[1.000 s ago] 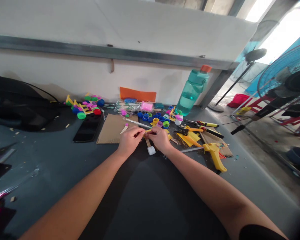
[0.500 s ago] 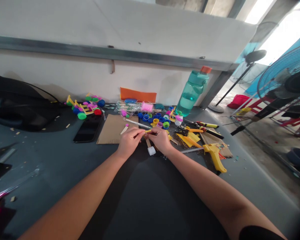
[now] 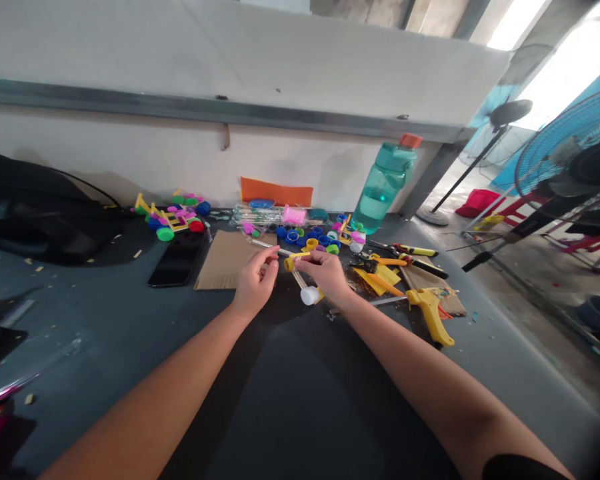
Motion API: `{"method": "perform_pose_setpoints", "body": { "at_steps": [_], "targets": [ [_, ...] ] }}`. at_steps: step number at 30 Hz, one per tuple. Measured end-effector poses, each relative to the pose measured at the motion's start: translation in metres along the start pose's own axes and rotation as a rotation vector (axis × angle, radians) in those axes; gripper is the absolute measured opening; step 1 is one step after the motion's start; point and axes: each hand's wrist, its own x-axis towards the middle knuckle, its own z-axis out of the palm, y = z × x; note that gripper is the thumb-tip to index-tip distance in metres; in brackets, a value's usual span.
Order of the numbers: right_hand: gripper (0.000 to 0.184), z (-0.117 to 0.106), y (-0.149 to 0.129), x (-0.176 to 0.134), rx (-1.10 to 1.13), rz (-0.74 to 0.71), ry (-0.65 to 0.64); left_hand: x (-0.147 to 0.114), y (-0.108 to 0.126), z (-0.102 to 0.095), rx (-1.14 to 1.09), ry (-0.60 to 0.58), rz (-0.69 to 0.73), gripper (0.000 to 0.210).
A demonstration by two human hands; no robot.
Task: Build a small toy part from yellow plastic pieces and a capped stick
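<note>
My right hand point(image 3: 327, 272) pinches a small stick frame point(image 3: 299, 277) over the dark table. The frame has light wooden sticks, a yellow cap point(image 3: 289, 264) at its far end and a white cap point(image 3: 309, 295) at its near end. The fingers hide part of it. My left hand point(image 3: 257, 277) is just to its left, fingers loosely apart and nothing visible in them, by the edge of a cardboard sheet point(image 3: 220, 260). Several loose bottle caps point(image 3: 311, 244) in blue, yellow and green lie just beyond both hands.
Right of my hands lie a yellow glue gun point(image 3: 430, 313), pliers point(image 3: 385, 261) and a cutter point(image 3: 425, 268). A teal water bottle point(image 3: 383, 183) stands behind. To the left are a phone point(image 3: 175, 260), finished-looking colourful cap toys point(image 3: 173, 219) and a black bag point(image 3: 40, 207).
My left hand has let go and moved slightly left, its fingers opening. My right hand keeps the stick frame, now raised and turned so the yellow cap shows.
</note>
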Motion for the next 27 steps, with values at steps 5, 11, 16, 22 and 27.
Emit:
{"method": "perform_pose_setpoints", "body": {
  "at_steps": [5, 11, 16, 22, 27],
  "targets": [
    [0.03, 0.0, -0.004, -0.002, 0.125, 0.095, -0.017, 0.002, -0.005, 0.004, -0.242, -0.085, -0.147, 0.037],
    [0.034, 0.003, -0.01, -0.004, 0.266, 0.177, -0.045, 0.005, 0.0, 0.0, -0.388, -0.195, -0.284, 0.037],
    [0.031, 0.003, -0.013, -0.005, 0.361, 0.193, -0.089, 0.006, 0.006, 0.001, -0.383, -0.229, -0.27, 0.037],
    [0.028, -0.001, -0.013, -0.004, 0.479, 0.286, -0.148, 0.006, 0.005, 0.002, -0.484, -0.239, -0.383, 0.043],
    [0.022, -0.001, -0.012, -0.005, 0.517, 0.325, -0.192, 0.005, 0.006, 0.001, -0.536, -0.254, -0.446, 0.04]
  ]
}}
